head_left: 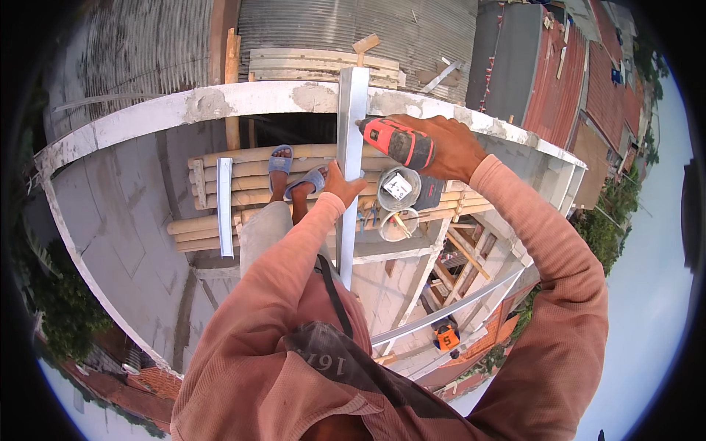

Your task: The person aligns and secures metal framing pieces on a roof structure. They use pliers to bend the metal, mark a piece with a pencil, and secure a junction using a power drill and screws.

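Observation:
A red and black cordless drill (397, 142) is gripped in my right hand (446, 147), its tip pointing left against or very near the side of a long silver metal beam (350, 106). That beam runs away from my body, and its far end lies across the top of the white wall. My left hand (343, 185) is closed around the beam nearer to me, thumb on the right side. Whether a screw sits at the drill's tip is too small to tell.
Below are bamboo poles (257, 176) with my sandalled feet on them. Two buckets (398, 189) stand right of the beam; a shorter metal strip (224, 206) lies left. A concrete wall top (265, 98) curves round. Lower right, a person in orange (447, 337) is far below.

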